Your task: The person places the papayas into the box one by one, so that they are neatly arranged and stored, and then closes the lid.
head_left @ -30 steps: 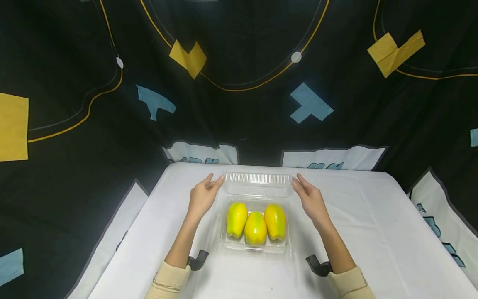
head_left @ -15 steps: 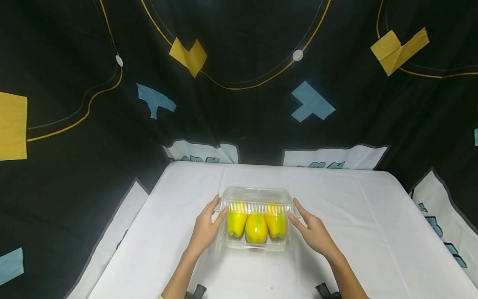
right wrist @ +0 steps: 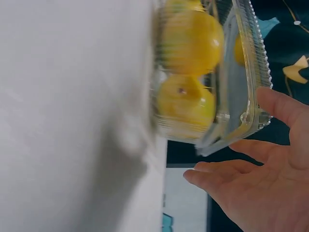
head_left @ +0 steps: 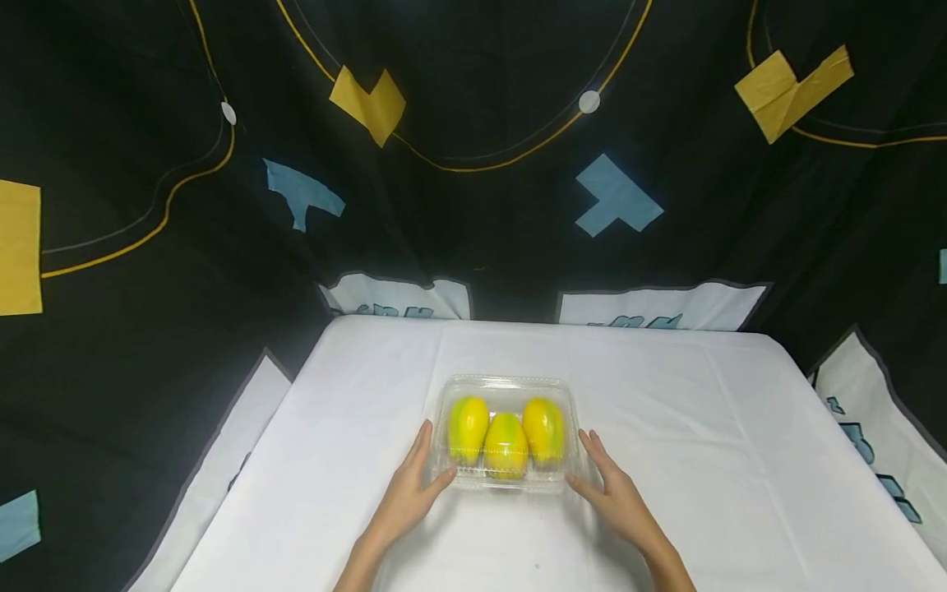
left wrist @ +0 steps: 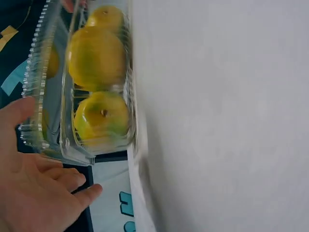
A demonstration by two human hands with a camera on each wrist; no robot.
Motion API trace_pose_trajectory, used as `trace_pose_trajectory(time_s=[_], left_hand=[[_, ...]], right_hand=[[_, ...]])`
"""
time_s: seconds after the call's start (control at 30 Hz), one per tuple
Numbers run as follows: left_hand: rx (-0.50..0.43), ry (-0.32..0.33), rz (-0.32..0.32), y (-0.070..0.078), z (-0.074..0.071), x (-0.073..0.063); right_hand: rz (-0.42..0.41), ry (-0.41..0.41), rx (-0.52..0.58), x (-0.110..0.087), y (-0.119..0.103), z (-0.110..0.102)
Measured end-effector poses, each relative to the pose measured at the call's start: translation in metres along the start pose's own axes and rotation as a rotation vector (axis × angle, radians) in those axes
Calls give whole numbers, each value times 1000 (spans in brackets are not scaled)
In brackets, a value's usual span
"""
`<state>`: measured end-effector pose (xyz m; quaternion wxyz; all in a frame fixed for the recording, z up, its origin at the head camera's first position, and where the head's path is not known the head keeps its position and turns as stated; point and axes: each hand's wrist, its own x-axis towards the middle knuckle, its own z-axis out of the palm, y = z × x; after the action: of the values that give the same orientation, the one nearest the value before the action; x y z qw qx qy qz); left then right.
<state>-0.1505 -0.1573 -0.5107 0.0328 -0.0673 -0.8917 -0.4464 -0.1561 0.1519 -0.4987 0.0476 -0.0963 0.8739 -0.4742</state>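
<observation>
A clear plastic clamshell box holds three yellow-green, mango-like fruits, the left one [head_left: 468, 427], the middle one [head_left: 506, 440] and the right one [head_left: 544, 427]. Its hinged lid [head_left: 510, 383] is folded down over them; both wrist views show the lid [left wrist: 57, 111] still tilted, with a gap at the front. My left hand [head_left: 407, 497] holds the lid's left front corner, thumb on the edge and index finger behind it. At the opposite corner, my right hand [head_left: 620, 506] holds the lid the same way, its other fingers spread below.
The box stands mid-table on a white cloth [head_left: 740, 460]. Behind the table hangs a dark curtain [head_left: 473, 230] with yellow and blue patches.
The lid has swung from standing open at the back, over the fruits and down toward the front. Both hands have come nearer the person with it.
</observation>
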Motion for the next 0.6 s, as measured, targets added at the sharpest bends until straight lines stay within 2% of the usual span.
trace_pose_trajectory(time_s=[0.23,0.4,0.6], left_hand=[[-9,-22,-30,-8,5,-5],[-69,-13,-35,-13,10,-7],[-159,16,-24,-15,15,-7]], right_hand=[[59,48,-2,-5,10,15],[56,86,16,-6,12,19],[58,157,103,-3,13,21]])
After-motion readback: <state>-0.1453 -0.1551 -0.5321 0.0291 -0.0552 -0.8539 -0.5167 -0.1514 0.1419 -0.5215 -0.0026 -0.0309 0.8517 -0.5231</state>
